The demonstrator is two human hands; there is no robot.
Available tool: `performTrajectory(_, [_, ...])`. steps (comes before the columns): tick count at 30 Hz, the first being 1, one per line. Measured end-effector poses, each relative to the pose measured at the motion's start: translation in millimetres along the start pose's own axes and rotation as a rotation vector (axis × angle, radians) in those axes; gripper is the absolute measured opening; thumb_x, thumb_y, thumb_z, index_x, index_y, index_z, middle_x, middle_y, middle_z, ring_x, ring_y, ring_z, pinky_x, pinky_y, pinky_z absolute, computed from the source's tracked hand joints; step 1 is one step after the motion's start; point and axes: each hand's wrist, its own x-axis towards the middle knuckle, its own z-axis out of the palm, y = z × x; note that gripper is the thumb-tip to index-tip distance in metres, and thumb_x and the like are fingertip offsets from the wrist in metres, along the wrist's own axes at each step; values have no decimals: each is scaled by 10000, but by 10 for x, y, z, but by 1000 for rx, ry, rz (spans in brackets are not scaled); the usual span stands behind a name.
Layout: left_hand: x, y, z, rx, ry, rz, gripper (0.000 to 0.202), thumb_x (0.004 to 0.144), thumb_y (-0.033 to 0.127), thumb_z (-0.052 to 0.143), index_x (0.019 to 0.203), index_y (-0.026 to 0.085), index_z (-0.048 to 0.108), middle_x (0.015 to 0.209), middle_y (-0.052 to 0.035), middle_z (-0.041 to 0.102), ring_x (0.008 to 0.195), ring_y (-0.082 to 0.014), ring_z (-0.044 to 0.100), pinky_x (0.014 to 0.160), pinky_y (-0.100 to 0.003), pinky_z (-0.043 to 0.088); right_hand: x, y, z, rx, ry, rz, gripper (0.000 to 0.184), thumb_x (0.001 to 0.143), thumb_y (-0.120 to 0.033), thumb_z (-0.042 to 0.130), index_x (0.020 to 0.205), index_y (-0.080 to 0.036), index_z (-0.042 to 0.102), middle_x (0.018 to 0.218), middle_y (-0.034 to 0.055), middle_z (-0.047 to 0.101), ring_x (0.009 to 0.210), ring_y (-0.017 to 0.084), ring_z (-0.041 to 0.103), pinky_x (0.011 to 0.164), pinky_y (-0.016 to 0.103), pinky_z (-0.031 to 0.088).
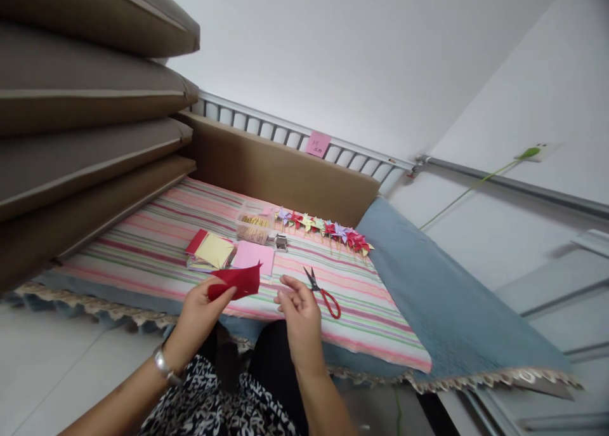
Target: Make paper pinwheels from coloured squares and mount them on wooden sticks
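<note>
My left hand [202,312] pinches a sheet of red paper [242,282] along its left part, raised above the striped cloth. One corner of the paper sticks up in a slit point. Just to the right of the paper, apart from it, is my right hand [302,315], its fingers loosely curled and slightly apart, with nothing visible in them. Scissors [328,301] with red handles lie beside the right hand, their blades a little apart. Behind the paper are a pink paper stack [254,257] and a pile of yellow and red paper squares [212,251].
A clear plastic box [254,223] holds thin sticks and small yellow pieces; a small metallic item [281,242] sits beside it. Several paper pinwheels [328,228] line the back of the striped cloth [361,325]. Stacked cushions [95,118] rise at left, before a brown board [276,169].
</note>
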Motion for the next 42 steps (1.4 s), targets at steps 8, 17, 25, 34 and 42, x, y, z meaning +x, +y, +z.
performTrajectory(8, [58, -15, -197, 773, -42, 770, 230, 791, 136, 604, 957, 246, 720, 947, -77, 725, 924, -257, 605, 952, -446, 362, -273, -207, 90, 21, -239, 90, 364, 816, -524, 602, 911, -174, 635, 730, 19, 682, 472, 94, 584, 467, 202, 446])
performTrajectory(17, [-16, 2, -183, 808, -70, 1100, 265, 844, 123, 569, 1064, 236, 665, 1144, -114, 693, 1132, -280, 545, 1051, -564, 293, -277, -40, 184, 361, -345, 444, 455, 767, -513, 665, 1014, -133, 620, 719, 49, 700, 493, 105, 599, 397, 158, 416])
performTrajectory(25, [31, -126, -131, 640, 45, 645, 357, 829, 136, 559, 1156, 255, 643, 1300, -114, 590, 1250, -292, 462, 1065, -524, 298, 57, 26, 18, -200, -93, 10, 289, 831, -401, 535, 899, -140, 638, 702, 44, 662, 534, 155, 554, 495, 269, 460])
performTrajectory(34, [-242, 115, 241, -684, -138, -337, 329, 706, 331, 766, 1009, 219, 703, 1026, -63, 706, 1021, -225, 618, 915, -329, 459, 27, -71, 255, -1039, -197, -601, 130, 796, -153, 568, 872, -204, 660, 833, 60, 640, 810, 229, 565, 719, 336, 400])
performTrajectory(42, [-160, 144, 188, -906, 86, -524, 139, 849, 123, 549, 888, 127, 682, 791, -63, 735, 706, -177, 680, 690, -289, 565, -177, -68, 473, -1173, -443, -686, 276, 777, -169, 604, 1053, -167, 613, 1040, 104, 627, 940, 278, 532, 811, 434, 427])
